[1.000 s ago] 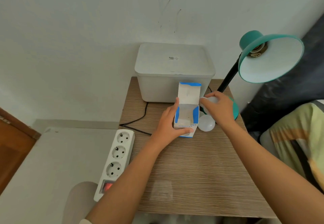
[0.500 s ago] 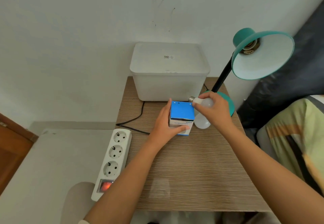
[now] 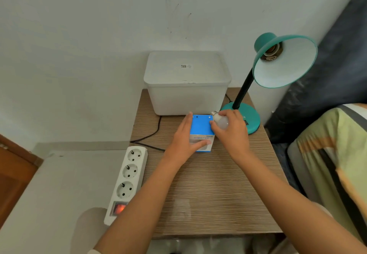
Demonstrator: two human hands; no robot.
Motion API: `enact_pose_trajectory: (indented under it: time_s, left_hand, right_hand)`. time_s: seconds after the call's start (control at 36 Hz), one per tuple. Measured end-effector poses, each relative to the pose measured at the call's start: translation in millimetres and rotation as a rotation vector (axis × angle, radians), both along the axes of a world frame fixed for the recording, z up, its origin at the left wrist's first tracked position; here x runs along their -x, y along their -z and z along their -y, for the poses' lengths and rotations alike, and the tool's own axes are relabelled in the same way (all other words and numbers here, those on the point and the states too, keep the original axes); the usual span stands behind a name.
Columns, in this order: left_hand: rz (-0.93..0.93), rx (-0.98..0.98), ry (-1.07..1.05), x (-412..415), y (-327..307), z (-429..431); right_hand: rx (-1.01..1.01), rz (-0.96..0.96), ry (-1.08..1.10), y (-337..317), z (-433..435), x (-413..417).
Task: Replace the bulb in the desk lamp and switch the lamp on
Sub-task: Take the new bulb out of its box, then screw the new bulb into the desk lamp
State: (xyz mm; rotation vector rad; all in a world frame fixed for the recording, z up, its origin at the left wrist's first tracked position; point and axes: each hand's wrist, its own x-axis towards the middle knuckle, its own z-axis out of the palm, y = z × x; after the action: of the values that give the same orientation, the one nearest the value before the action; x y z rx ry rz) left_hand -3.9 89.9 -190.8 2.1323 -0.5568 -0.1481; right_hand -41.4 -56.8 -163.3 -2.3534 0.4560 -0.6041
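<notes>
On the wood-grain table (image 3: 208,190), the left hand (image 3: 183,142) grips a blue-topped cardboard box (image 3: 201,127) while the right hand (image 3: 231,129) holds a frosted round bulb (image 3: 220,121), metal screw base outward, beside the teal lamp (image 3: 278,61).

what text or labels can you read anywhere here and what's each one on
"HUMIDIFIER" on the front face of the blue and white box, partly covered by the left hand.
"H09" just above it, on the same box.
Sticker with a square code on the lid of the white storage bin: too small to read.
Small dark mark on the lamp base: unreadable.
</notes>
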Motion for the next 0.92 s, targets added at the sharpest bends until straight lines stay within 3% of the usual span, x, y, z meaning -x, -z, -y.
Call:
enact_pose_trajectory:
  time_s: [0.69, 0.92]
  left_hand:
    - [-0.056, -0.064, 0.018, 8, -14, 1]
    - [0.148, -0.024, 0.08, 17, -64, 22]
  right_hand:
    - [-0.236, 0.002, 0.022, -30, 14, 36]
    - [-0.417, 0.058, 0.062, -77, 27, 70]
